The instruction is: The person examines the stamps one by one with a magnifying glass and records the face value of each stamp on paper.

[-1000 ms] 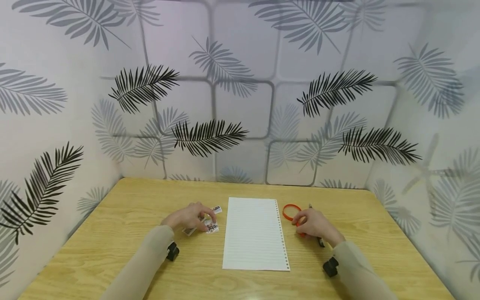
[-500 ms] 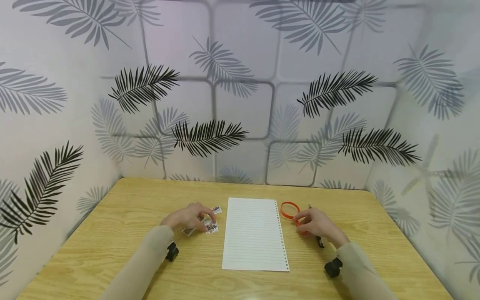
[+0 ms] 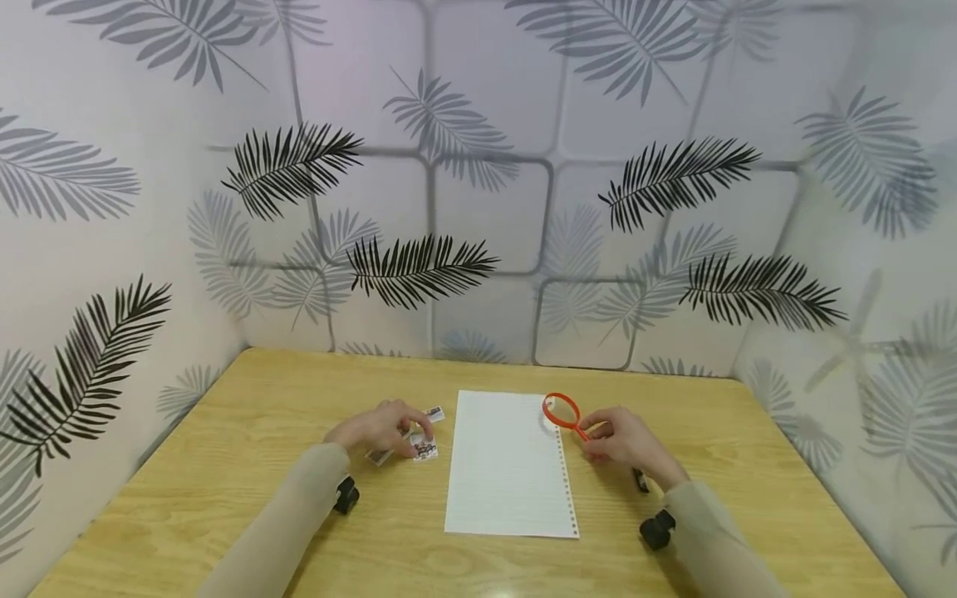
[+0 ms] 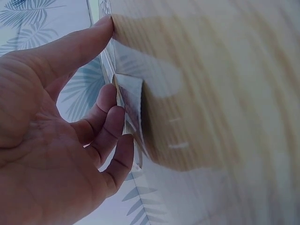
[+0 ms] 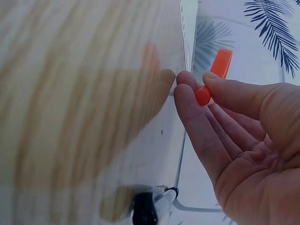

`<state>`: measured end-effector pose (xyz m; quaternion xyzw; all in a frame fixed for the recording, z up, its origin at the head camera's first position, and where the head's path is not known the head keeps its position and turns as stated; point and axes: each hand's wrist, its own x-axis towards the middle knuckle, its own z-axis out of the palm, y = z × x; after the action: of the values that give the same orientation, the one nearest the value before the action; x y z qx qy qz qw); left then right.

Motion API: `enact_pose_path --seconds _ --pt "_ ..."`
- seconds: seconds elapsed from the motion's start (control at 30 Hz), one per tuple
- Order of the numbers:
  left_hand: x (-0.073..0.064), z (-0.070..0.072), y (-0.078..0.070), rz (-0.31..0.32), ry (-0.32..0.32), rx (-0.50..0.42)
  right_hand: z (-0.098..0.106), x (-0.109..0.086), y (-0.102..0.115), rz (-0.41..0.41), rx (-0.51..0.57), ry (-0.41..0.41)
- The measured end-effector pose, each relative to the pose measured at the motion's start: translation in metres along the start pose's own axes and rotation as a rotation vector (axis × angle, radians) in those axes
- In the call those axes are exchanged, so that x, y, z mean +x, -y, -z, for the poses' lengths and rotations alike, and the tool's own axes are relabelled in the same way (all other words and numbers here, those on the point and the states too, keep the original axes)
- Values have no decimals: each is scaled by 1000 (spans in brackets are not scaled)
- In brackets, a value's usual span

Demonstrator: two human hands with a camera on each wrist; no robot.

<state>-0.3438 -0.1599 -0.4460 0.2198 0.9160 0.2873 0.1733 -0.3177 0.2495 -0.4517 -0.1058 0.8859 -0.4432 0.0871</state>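
My right hand [image 3: 624,440] pinches the handle of a red-rimmed magnifying glass [image 3: 562,411] between thumb and fingers. Its lens is raised and overlaps the upper right corner of the lined paper [image 3: 508,473] in the head view. Seen from the right wrist, the orange-red handle [image 5: 221,64] is held end-on by the fingertips. On the left, my left hand [image 3: 381,430] rests with loosely bent fingers at several small printed stamps [image 3: 424,447], partly covering them. One stamp [image 4: 132,93] stands tilted up from the wood beside the fingertips in the left wrist view.
A black pen [image 3: 640,480] lies partly hidden under the right hand. The wooden table [image 3: 299,382] backs onto a leaf-patterned wall covering [image 3: 478,208]. The paper's punched edge faces right, between the two hands.
My right hand has lifted the magnifying glass off the table and tilted it, with the lens shifting left over the paper's corner. My left hand stays at the stamps. The head view shifts slightly.
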Motion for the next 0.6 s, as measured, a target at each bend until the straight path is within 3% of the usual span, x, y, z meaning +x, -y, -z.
enact_pose_path --seconds 0.27,0.4,0.6 --pt "1 1 -2 16 1 -1 -3 3 9 77 -151 -32" --pt "-1 0 -2 40 4 -26 -9 5 14 110 -134 -5" --pt "-1 -1 -3 27 3 -31 -19 10 18 139 -90 43"
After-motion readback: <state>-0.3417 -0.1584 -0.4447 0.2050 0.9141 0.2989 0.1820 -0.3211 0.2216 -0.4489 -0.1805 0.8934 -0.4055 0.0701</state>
